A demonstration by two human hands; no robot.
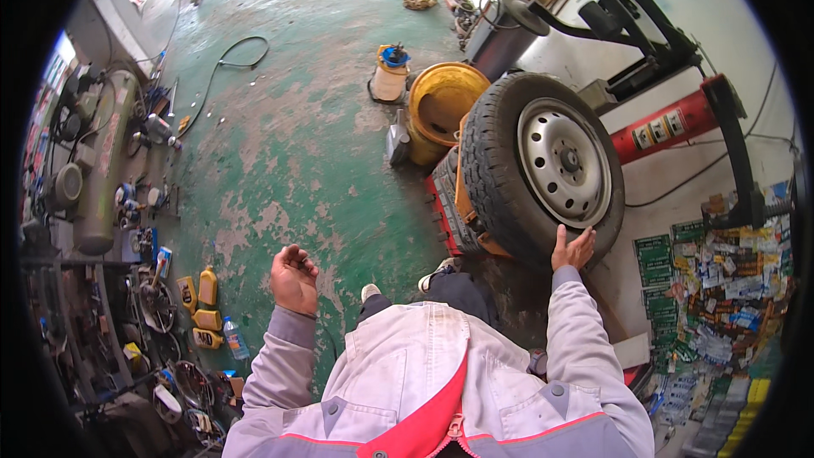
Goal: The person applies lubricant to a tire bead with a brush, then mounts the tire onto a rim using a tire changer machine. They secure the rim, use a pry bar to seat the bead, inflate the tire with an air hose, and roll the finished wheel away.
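On the right, a car wheel (509, 161) with a black tyre and a silver steel rim (564, 163) leans tilted on an orange-edged stand or box (465, 203). Fingers stretched and thumb apart, my right hand (575, 248) is at the lower sidewall of the tyre; whether it touches the rubber I cannot tell. My left hand (295, 280) hangs over the green floor, away from the wheel. Its fingers are loosely curled with the palm partly showing, and nothing is visible in it.
Behind the wheel stand a yellow drum (445, 102) and a small container with a blue top (390, 75). A black and red machine arm (670, 127) reaches in from the right. Yellow bottles (207, 287), an air compressor (106, 161) and a floor hose (222, 62) are at left.
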